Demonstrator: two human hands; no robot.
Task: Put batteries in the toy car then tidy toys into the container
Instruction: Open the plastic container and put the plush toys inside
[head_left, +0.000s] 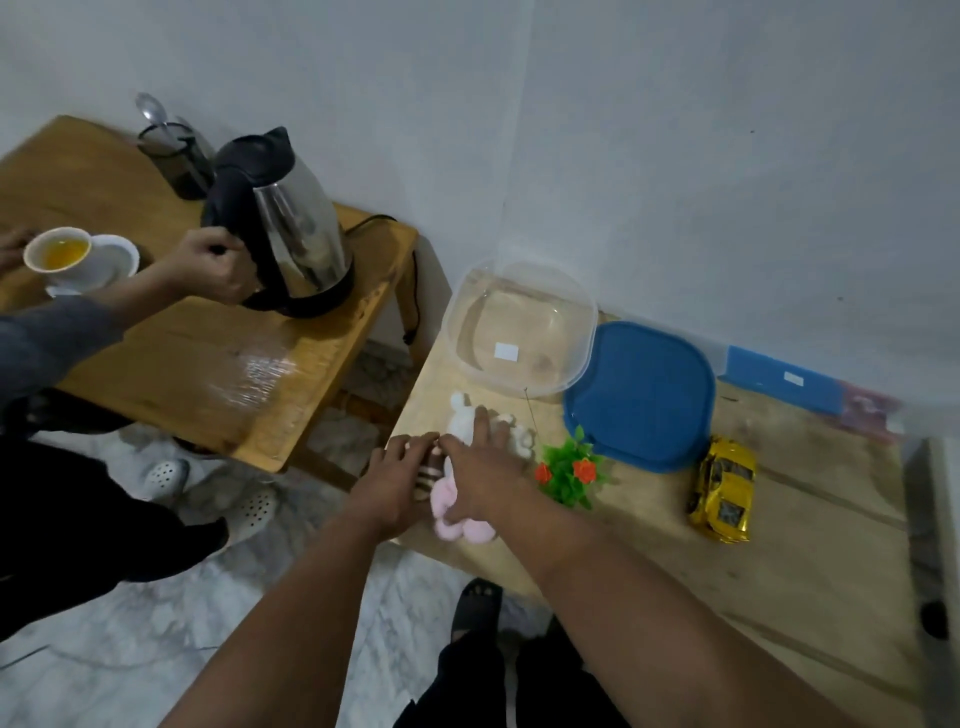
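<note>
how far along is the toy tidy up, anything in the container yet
Early in the tidying. The clear container holds no toys, and its blue lid lies off beside it. In hand: the left hand and right hand rest on the soft toys at the table edge. Left: the soft toys, the plastic flowers and the yellow toy car remain out. Whether the batteries are fitted can't be seen.

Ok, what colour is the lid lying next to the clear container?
Blue, seen in the head view: the lid.

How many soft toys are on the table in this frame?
3, apparently, bunched at the table's left edge: a white one beyond the fingers, a striped one between both hands, a pink one nearest. Hands may hide more.
</note>
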